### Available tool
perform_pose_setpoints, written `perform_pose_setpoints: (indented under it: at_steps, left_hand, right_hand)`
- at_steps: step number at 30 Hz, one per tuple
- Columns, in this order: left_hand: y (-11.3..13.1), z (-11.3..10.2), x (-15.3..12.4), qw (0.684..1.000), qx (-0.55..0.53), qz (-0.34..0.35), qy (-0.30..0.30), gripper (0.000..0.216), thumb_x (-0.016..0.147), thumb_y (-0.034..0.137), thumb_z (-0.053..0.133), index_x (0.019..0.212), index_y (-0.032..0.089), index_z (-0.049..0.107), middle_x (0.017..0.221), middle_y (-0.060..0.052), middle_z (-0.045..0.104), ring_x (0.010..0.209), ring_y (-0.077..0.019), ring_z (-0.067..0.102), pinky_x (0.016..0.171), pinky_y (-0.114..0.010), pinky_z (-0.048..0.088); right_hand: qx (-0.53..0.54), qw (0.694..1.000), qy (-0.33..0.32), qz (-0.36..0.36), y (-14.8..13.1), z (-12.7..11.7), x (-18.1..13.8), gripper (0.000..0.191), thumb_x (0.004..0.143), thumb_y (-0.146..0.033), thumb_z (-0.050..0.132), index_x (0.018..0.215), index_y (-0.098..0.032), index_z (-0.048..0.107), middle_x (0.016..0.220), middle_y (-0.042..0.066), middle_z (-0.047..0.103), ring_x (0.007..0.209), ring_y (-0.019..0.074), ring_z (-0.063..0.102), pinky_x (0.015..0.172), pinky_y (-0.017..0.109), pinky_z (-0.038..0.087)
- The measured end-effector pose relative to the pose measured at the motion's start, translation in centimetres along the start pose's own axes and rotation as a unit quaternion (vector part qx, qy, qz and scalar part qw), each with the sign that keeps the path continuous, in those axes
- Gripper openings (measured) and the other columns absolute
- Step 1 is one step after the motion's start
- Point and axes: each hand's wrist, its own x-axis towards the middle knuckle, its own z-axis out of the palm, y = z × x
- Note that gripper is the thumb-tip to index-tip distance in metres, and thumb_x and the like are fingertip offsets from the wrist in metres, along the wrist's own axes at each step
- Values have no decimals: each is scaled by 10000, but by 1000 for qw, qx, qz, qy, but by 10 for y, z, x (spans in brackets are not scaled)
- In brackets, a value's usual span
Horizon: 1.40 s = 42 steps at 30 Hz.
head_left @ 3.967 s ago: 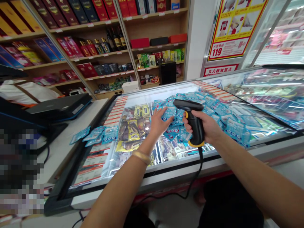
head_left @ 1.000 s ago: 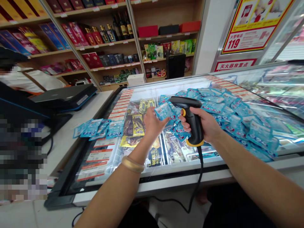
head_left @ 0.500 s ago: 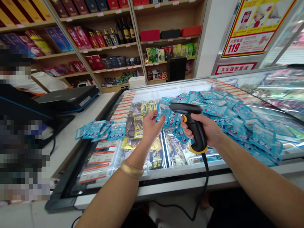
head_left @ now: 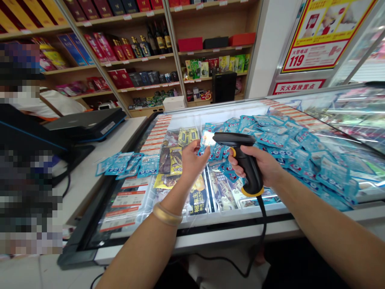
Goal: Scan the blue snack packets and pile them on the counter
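My right hand [head_left: 264,165] grips a black barcode scanner [head_left: 244,158] with a yellow trim and a cable hanging down. Its head points left at a small blue packet [head_left: 207,139] that my left hand [head_left: 192,160] pinches upright just in front of it. A light patch shows on the packet's face. Both hands hover above the glass lid of a chest freezer [head_left: 210,212]. A big heap of the same blue packets [head_left: 300,152] lies on the glass to the right. A smaller spread of blue packets [head_left: 126,163] lies to the left.
A white counter [head_left: 90,176] to the left carries a dark laptop-like device [head_left: 87,124]. A person in white stands at the far left. Shelves of boxes and bottles [head_left: 135,48] fill the back wall. A second freezer [head_left: 355,108] stands at the right.
My left hand picked one blue packet from the heap and raised it in front of the scanner head. The scanner shifted slightly left toward it.
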Motion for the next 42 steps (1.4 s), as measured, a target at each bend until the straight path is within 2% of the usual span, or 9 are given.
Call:
perform_pose_setpoints:
  at_steps: [4, 8, 11, 17, 22, 25, 35, 38, 42]
  left_hand:
    - [-2, 1, 0, 1000, 2, -5, -8, 115, 755, 275, 648, 844, 202, 661, 788, -21, 715, 738, -173, 658, 746, -307, 529]
    - [-3, -10, 9, 998, 30, 3, 52, 212, 775, 278, 641, 968, 192, 657, 907, -44, 725, 877, -196, 671, 854, -328, 527]
    - [-2, -38, 18, 992, 72, 6, 101, 297, 795, 277, 609, 1074, 181, 636, 1012, -56, 710, 933, -195, 660, 871, -316, 522]
    - [-12, -118, 19, 959, 214, -27, 182, 421, 821, 262, 556, 1237, 208, 577, 1099, -56, 673, 996, -215, 632, 931, -340, 492]
    - [-26, -154, 1, 892, 399, -135, 164, 426, 785, 289, 623, 1206, 229, 646, 1145, -135, 640, 1211, -374, 535, 1057, -536, 379]
    - [-31, -157, -7, 867, 454, -145, 141, 385, 756, 293, 657, 1135, 239, 696, 1264, -180, 567, 1285, -427, 453, 1070, -585, 338]
    - [-22, -150, -9, 874, 454, -94, 149, 333, 811, 297, 616, 1126, 238, 703, 1321, -170, 542, 1304, -411, 431, 1071, -578, 330]
    - [-12, -139, -6, 888, 435, -47, 141, 319, 832, 293, 607, 1131, 237, 700, 1294, -149, 574, 1287, -373, 467, 1075, -551, 356]
    - [-5, -106, 9, 929, 363, 26, 64, 289, 831, 283, 619, 1107, 226, 683, 1174, -112, 657, 1203, -307, 553, 1067, -506, 413]
  right_hand:
    - [5, 1000, 6, -4, 0, -1, 1, 294, 719, -420, 712, 844, -166, 631, 706, 21, 571, 521, 104, 448, 479, 245, 403]
    - [18, 1000, -3, -7, 0, 6, 4, 272, 720, -413, 688, 838, -172, 640, 702, 14, 558, 514, 100, 422, 463, 244, 391]
    - [23, 999, -22, 4, 3, 21, 11, 256, 733, -398, 674, 847, -172, 635, 702, 14, 560, 521, 103, 433, 458, 236, 394]
    - [39, 995, -78, 42, 21, 66, 41, 215, 764, -370, 672, 795, -166, 610, 683, 9, 561, 525, 94, 467, 466, 209, 421]
    - [51, 991, -91, 89, 44, 92, 62, 218, 789, -357, 668, 852, -155, 617, 672, -3, 572, 520, 89, 501, 477, 195, 433]
    - [50, 989, -91, 106, 56, 92, 65, 249, 779, -367, 694, 877, -151, 619, 676, -1, 583, 519, 88, 511, 484, 194, 435]
    - [40, 992, -68, 101, 57, 83, 60, 235, 796, -376, 689, 847, -163, 603, 675, -1, 578, 520, 91, 507, 479, 200, 441]
    - [40, 993, -79, 73, 42, 78, 58, 221, 808, -370, 666, 853, -162, 605, 679, 1, 573, 521, 92, 500, 471, 200, 442]
    - [48, 997, -54, 26, 12, 56, 47, 198, 814, -349, 633, 841, -153, 620, 682, 15, 575, 526, 95, 487, 465, 202, 442]
